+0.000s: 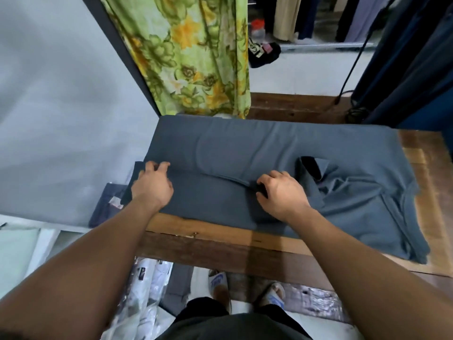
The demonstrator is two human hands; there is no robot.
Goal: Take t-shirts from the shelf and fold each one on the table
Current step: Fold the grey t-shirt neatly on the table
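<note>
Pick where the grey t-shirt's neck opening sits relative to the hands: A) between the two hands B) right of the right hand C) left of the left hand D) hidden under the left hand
B: the dark neck opening of the grey t-shirt lies to the right of the right hand, while the left hand grips the fabric at the shirt's other end, on the wooden table.

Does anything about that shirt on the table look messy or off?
Yes. The grey t-shirt lies smooth on the left, but its collar end on the right is rumpled, and its corner hangs over the wooden table edge.
</note>
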